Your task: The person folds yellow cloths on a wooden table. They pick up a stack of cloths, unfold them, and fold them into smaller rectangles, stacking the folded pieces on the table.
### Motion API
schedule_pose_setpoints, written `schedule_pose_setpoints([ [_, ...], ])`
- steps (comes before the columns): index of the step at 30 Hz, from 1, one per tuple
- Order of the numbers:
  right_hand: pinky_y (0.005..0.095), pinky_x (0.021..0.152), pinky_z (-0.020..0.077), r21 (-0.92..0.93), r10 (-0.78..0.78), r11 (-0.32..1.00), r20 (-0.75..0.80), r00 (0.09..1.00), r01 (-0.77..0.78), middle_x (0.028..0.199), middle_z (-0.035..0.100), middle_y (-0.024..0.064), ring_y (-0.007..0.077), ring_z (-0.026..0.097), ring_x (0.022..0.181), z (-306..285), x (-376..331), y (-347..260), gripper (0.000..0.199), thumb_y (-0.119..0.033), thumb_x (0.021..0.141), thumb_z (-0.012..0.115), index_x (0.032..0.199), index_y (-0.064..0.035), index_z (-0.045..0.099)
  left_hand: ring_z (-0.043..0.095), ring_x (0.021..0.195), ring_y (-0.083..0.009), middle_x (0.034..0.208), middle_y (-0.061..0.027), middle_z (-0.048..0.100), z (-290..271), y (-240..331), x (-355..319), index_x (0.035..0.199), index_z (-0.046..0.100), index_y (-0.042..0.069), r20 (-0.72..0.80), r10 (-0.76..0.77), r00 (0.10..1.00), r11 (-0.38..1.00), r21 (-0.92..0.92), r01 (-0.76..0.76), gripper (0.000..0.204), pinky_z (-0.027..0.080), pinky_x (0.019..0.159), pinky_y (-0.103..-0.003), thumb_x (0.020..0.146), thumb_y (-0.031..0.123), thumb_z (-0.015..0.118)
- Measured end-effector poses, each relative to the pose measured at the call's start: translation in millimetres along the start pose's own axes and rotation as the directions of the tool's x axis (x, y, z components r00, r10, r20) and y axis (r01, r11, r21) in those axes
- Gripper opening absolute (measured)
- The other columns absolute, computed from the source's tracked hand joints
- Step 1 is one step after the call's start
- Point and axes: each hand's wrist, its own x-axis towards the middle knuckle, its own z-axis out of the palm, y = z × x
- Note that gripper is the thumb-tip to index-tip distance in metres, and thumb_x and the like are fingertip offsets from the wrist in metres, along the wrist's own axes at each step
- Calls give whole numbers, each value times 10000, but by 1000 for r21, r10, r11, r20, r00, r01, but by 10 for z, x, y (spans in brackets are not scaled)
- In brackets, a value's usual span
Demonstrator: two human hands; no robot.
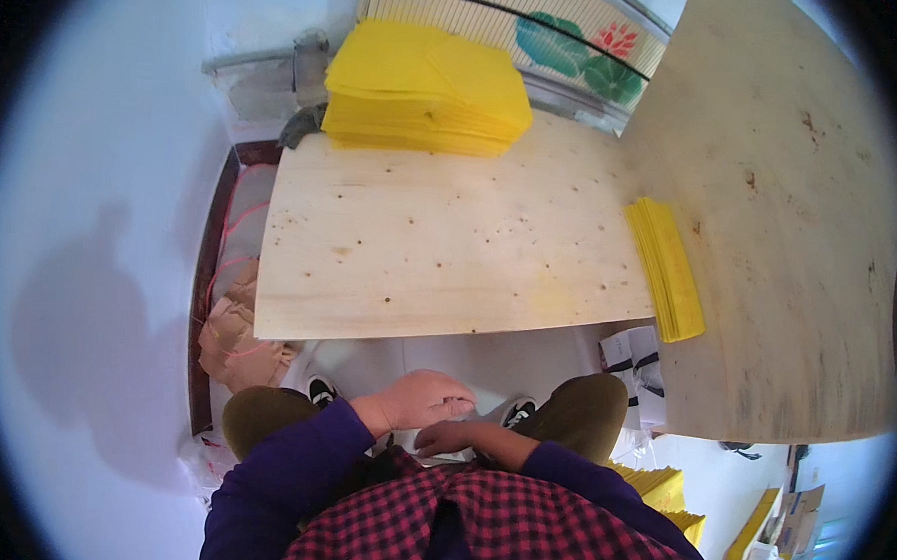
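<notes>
My left hand (pixel 421 399) hangs low between my knees, back up, fingers curled downward over my right hand (pixel 444 438). Only the wrist and a strip of knuckles of the right hand show beneath it. Both palms are hidden, so I cannot tell if either holds anything. Both hands sit below the near edge of a pale plywood board (pixel 440 250), apart from it. A thick stack of yellow sheets (pixel 422 89) lies at the board's far edge. A thinner yellow stack (pixel 666 270) lies at the right, on a second wooden board (pixel 790 245).
A white wall (pixel 89 264) is close on my left, with a dark wooden frame (pixel 203 299) and tan bags (pixel 231 336) beside it. White printed papers (pixel 637 360) lie under the right board. More yellow packs (pixel 665 487) sit at my lower right.
</notes>
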Motion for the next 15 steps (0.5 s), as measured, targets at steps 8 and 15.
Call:
schedule_pose_setpoints([
  [8, 316, 739, 478, 37, -99, 946, -914, 394, 321, 847, 651, 77, 177, 607, 808, -912, -1913, -1562, 163, -174, 900, 583, 922, -29, 655, 617, 888, -332, 928, -153, 662, -75, 247, -652, 999, 664, 41, -537, -49, 842, 984, 117, 132, 243, 483, 792, -399, 938, 220, 512],
  [15, 281, 577, 425, -884, -688, 177, -426, -588, 433, 771, 559, -39, 151, 527, 672, -937, -2626, -3101, 362, -501, 879, 591, 692, -193, 570, 628, 849, -350, 887, -180, 663, -214, 481, -1632, 1007, 663, -7, -880, 42, 473, 748, 341, 570, 265, 481, 771, -415, 944, 197, 505],
])
